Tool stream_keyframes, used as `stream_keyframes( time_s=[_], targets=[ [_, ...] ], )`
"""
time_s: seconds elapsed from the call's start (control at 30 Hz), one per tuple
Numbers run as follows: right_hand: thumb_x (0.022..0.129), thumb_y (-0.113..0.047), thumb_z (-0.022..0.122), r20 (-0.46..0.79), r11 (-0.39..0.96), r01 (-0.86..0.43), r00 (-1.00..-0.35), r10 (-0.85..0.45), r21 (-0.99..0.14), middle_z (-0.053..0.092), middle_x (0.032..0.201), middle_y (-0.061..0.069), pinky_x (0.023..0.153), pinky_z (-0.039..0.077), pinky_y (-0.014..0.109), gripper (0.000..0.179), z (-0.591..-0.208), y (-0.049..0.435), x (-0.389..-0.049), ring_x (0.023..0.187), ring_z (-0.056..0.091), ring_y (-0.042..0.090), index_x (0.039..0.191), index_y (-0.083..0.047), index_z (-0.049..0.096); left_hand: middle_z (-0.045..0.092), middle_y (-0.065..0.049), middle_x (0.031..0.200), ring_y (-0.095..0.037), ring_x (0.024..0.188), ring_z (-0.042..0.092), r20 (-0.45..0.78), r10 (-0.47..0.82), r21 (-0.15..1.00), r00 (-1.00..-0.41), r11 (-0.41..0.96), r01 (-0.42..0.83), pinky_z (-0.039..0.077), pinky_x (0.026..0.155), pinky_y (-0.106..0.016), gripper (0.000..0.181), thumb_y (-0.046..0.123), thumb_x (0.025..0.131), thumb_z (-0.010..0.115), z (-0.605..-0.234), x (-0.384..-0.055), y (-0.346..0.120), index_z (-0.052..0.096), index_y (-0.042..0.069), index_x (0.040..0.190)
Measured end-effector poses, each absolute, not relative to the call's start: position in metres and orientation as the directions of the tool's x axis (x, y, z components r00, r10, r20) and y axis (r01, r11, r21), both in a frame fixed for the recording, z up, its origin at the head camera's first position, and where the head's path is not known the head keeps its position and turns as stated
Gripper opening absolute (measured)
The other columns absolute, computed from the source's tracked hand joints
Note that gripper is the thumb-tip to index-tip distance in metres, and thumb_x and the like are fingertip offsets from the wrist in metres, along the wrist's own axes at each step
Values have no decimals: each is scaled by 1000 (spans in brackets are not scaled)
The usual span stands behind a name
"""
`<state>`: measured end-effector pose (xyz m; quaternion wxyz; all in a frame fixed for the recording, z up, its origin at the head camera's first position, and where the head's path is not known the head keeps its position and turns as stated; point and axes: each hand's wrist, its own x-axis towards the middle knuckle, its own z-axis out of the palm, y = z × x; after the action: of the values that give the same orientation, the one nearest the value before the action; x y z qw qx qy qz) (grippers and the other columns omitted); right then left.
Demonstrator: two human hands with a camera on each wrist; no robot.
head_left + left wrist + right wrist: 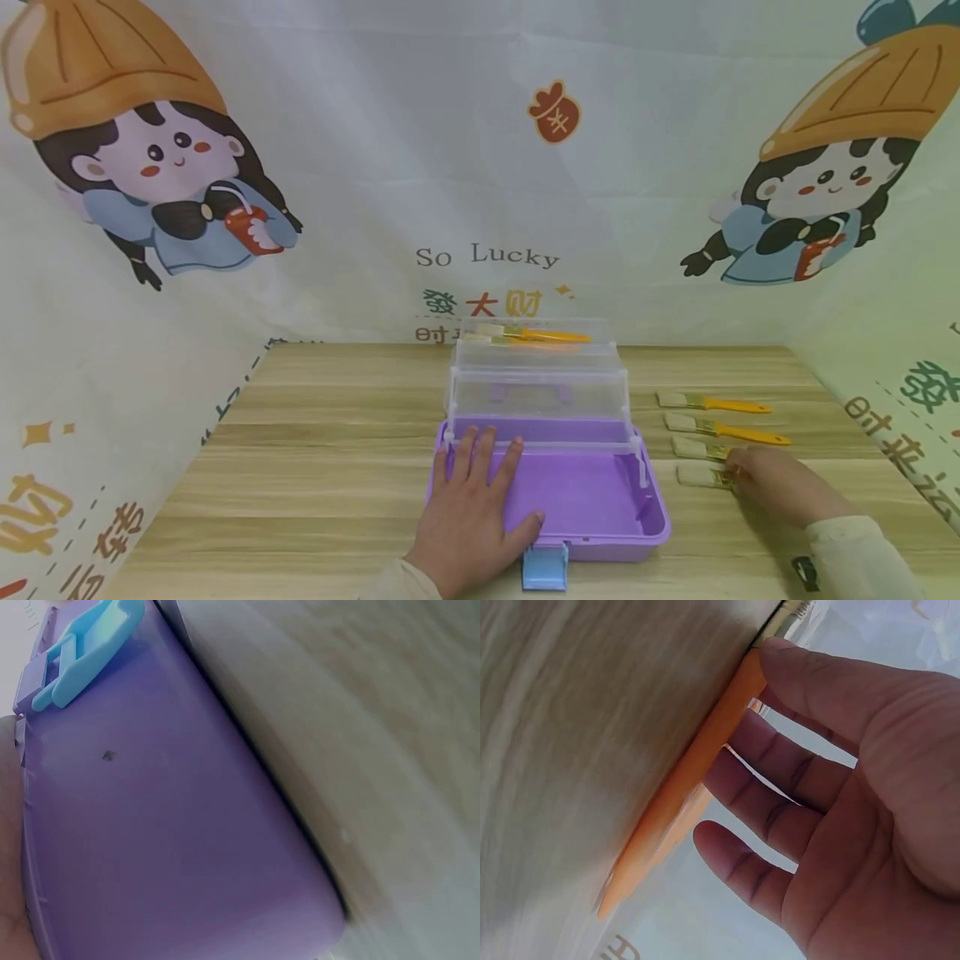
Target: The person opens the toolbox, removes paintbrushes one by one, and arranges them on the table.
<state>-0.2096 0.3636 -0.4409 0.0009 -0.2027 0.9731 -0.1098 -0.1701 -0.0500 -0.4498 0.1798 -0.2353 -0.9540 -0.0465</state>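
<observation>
A purple toolbox [615, 546] stands on the table with its clear trays [540, 429] raised at the back. My left hand [474, 508] rests over its front left side, fingers spread; only a strip of it shows in the left wrist view beside the purple wall [165, 810]. At the right, my right hand [783, 483] pinches the nearest paintbrush [697, 477] between thumb and forefinger, where the orange handle [697, 757] meets the ferrule. The other fingers are loosely bent. Another paintbrush [697, 448] lies just beyond, its handle hidden behind the hand.
Two more paintbrushes [712, 403] lie farther back in the row. Orange-handled brushes [555, 337] rest in the top clear tray. A light blue latch [546, 568] hangs at the box's front. A small black object [805, 573] lies near the right sleeve. Printed cloth [360, 167] surrounds the table.
</observation>
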Motion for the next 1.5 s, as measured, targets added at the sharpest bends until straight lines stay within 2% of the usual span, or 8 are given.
stream_keyframes(
  time_s=[0.17,0.43,0.6,0.7,1.03,1.27,1.5],
  targets=[
    [83,1,72,15,893,-370,-925,-379,-256,66,84,-2,65,53,37,14,-442,367,-210,73,61,15,92,-9,66,35,-17,154,-38,144,26,357,434,6,-827,885,466,20,112,-63,82,71,92,39,-450,-170,-50,37,19,155],
    [88,-11,72,-9,886,-300,-946,-324,-353,71,99,11,75,54,49,24,-423,372,-203,86,66,28,110,0,68,35,-17,153,-38,144,26,372,433,13,-821,882,471,20,112,-63,81,70,92,41,-451,-170,-50,38,19,154],
    [93,-11,67,-29,865,-291,-943,-331,-409,66,113,21,82,52,56,30,-408,365,-205,98,64,38,119,4,63,36,-17,153,-38,143,27,385,429,14,-817,883,469,21,112,-63,81,69,91,43,-450,-170,-50,38,19,154],
    [95,-12,65,-31,856,-295,-940,-339,-426,65,117,23,84,51,57,33,-399,360,-206,101,62,40,123,5,61,36,-17,153,-38,143,27,386,427,23,-818,882,472,21,112,-63,80,69,91,44,-450,-170,-50,39,19,154],
    [96,-16,66,59,864,-353,-932,-357,-358,66,117,20,85,51,57,32,-373,331,-217,102,63,37,123,1,63,36,-16,153,-38,143,26,378,425,20,-823,885,466,21,111,-64,81,69,91,43,-450,-169,-50,38,19,154],
    [96,-18,65,111,828,-448,-892,-438,-337,67,112,12,85,50,55,29,-352,295,-234,101,63,33,120,-2,65,36,-17,153,-38,144,26,378,428,13,-821,884,467,21,111,-64,80,69,92,41,-450,-169,-50,37,19,155],
    [98,-20,63,130,804,-530,-847,-515,-271,67,115,13,88,50,54,28,-331,250,-254,104,63,34,119,-2,65,36,-17,153,-38,143,27,384,431,14,-817,882,472,22,111,-64,80,69,92,42,-449,-169,-51,38,19,154]
  ],
)
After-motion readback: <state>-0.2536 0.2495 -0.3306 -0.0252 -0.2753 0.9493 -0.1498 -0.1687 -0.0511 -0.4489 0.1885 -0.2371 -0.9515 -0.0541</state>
